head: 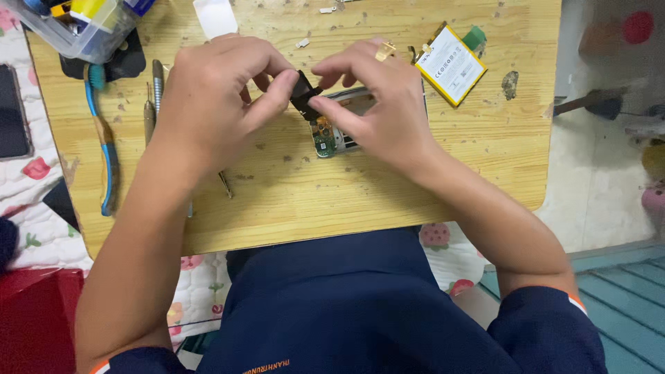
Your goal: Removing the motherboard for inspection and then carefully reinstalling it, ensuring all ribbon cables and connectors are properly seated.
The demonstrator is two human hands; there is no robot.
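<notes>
Both hands pinch one small black component (303, 93) just above the opened phone (331, 131) on the wooden table (388, 180): left hand (208, 97) at its upper edge, right hand (374, 97) below. It is probably light, thin and fragile, best held by its edges.

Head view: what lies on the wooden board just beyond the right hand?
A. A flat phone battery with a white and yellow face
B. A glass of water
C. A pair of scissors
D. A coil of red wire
A. The flat phone battery lies on the wooden board, just past the right hand.
</notes>
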